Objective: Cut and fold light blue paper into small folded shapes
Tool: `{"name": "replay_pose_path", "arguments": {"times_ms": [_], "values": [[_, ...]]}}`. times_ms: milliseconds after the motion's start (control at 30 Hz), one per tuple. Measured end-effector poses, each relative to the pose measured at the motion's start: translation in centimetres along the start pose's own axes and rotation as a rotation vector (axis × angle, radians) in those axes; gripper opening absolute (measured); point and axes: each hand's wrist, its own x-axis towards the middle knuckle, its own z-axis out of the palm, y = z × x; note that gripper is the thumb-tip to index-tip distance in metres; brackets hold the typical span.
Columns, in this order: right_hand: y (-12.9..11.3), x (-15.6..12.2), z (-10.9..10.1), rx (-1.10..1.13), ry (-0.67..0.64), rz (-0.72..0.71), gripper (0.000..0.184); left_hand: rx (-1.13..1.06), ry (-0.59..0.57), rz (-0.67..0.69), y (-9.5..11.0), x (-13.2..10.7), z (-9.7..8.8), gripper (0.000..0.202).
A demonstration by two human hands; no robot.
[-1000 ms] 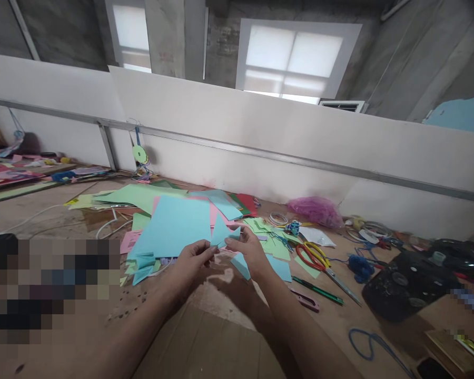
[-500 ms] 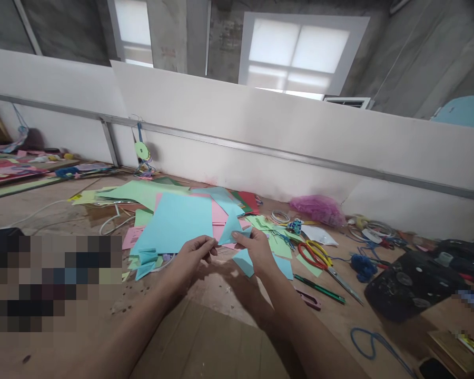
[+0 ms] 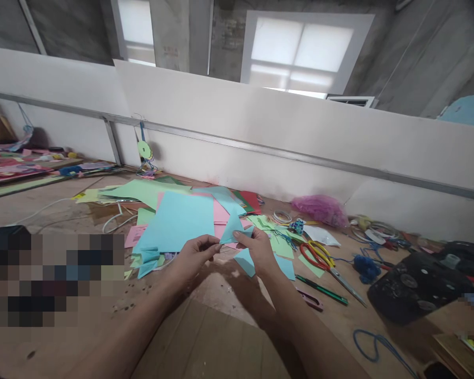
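Head view: creased light-blue paper triangle (image 3: pixel 232 229) pinched between left hand (image 3: pixel 191 258), right hand (image 3: pixel 258 250).

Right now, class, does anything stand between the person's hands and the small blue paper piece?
Nothing visible does. The left hand and right hand both pinch the blue paper piece directly, with no other thing between fingers and paper.

Both hands are edging a little toward 3 o'clock above the desk (image 3: pixel 339 310), carrying the small blue paper piece (image 3: pixel 234 227) along. The piece is sliding clear of the big blue sheet (image 3: pixel 177 221) at its 9 o'clock and is now showing against the pink sheet (image 3: pixel 221 213). The left hand (image 3: pixel 189 260) is bringing its fingertips closer to the piece's lower corner. The right hand (image 3: pixel 258 252) is shifting its pinch on the folded flap.
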Motion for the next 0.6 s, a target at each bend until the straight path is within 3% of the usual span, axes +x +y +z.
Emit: {"name": "replay_pose_path", "arguments": {"times_ms": [600], "values": [[-0.14,-0.22,0.39,-0.005,0.021,-0.007,0.029,0.147,0.023,0.061,0.78,-0.38,0.28,0.025]]}}
